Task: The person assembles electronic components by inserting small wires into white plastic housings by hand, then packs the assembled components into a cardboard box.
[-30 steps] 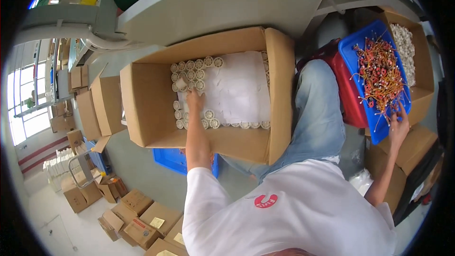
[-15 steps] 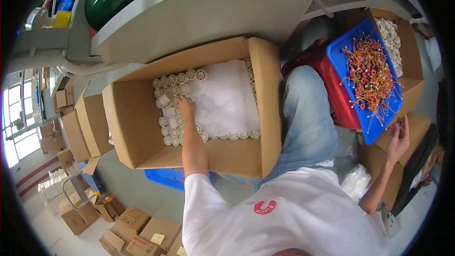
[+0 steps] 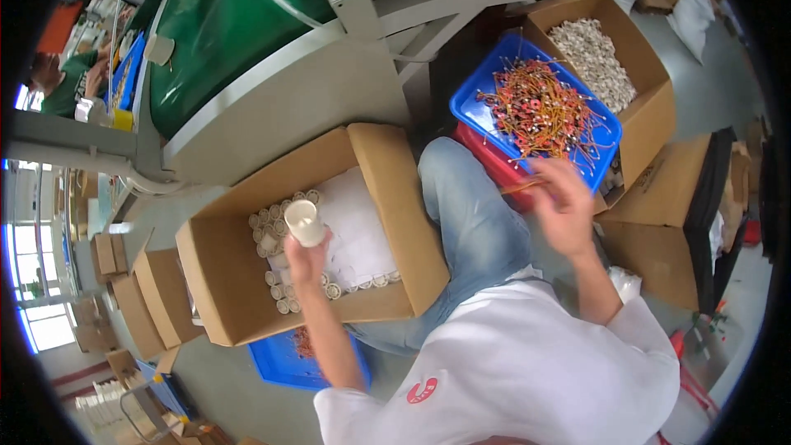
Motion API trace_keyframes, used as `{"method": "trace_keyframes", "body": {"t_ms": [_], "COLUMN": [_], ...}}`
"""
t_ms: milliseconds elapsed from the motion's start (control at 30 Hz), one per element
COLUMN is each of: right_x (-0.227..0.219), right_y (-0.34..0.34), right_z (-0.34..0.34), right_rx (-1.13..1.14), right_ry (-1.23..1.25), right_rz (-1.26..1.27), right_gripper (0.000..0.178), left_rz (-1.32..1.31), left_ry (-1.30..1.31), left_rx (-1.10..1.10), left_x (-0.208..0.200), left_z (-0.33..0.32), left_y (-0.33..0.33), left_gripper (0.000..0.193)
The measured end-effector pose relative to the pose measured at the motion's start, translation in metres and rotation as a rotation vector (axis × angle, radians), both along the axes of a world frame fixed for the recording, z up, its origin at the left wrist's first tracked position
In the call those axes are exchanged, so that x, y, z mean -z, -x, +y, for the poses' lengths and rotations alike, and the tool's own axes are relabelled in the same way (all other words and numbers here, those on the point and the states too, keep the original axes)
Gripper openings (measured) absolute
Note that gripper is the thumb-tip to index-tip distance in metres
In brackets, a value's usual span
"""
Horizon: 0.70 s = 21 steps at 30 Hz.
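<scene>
My left hand [image 3: 306, 262] is closed around a white cup-shaped plastic housing [image 3: 304, 224], lifted above the open cardboard box [image 3: 222, 288] with its open end up. Inside that box, similar round white housings [image 3: 268, 218] stand in rows beside a white sheet [image 3: 354, 231]. My right hand [image 3: 567, 206] pinches a small part with orange wires [image 3: 524, 187], just in front of the blue tray [image 3: 466, 99]. A tangled heap of red and orange wired parts [image 3: 540, 111] fills the tray.
The blue tray rests on a red container [image 3: 486, 156]. Behind it, a carton [image 3: 651, 124] holds many small white pieces [image 3: 593, 53]. A green conveyor belt [image 3: 247, 25] runs along the far side; a co-worker [image 3: 62, 86] is at far left. Another blue tray [image 3: 272, 363] lies on the floor.
My left hand has lifted a white housing out of the box rows. My right hand has moved from the tray's right corner to its front, now with a wired part. The view has shifted.
</scene>
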State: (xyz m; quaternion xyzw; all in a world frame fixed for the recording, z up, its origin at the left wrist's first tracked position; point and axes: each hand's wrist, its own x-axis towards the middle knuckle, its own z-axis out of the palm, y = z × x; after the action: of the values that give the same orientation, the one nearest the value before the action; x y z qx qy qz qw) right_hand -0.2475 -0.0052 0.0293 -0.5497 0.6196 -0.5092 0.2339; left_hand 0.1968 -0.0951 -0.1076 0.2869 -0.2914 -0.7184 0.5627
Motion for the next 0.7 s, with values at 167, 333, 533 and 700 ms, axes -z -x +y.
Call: {"method": "trace_keyframes", "body": {"t_ms": [167, 333, 533, 700], "right_x": [0.007, 0.009, 0.008, 0.006], "right_y": [-0.035, -0.044, -0.047, -0.05], "right_z": [-0.005, -0.005, 0.002, 0.006], "right_rx": [-0.156, -0.236, -0.313, -0.388], "right_ry": [-0.034, 0.038, -0.107, -0.107], "right_rz": [-0.014, -0.014, -0.072, -0.144], "right_gripper": [0.027, 0.023, 0.022, 0.021], "left_rz": [0.412, -0.208, -1.109, -0.942], "left_ry": [-0.194, 0.004, 0.62, 0.189], "left_rx": [0.049, 0.119, -0.34, 0.148], "left_x": [-0.052, -0.097, -0.137, -0.14], "left_z": [0.073, 0.1, 0.103, 0.103], "left_y": [0.137, 0.189, 0.193, 0.193], "left_gripper": [0.071, 0.059, 0.047, 0.047]}}
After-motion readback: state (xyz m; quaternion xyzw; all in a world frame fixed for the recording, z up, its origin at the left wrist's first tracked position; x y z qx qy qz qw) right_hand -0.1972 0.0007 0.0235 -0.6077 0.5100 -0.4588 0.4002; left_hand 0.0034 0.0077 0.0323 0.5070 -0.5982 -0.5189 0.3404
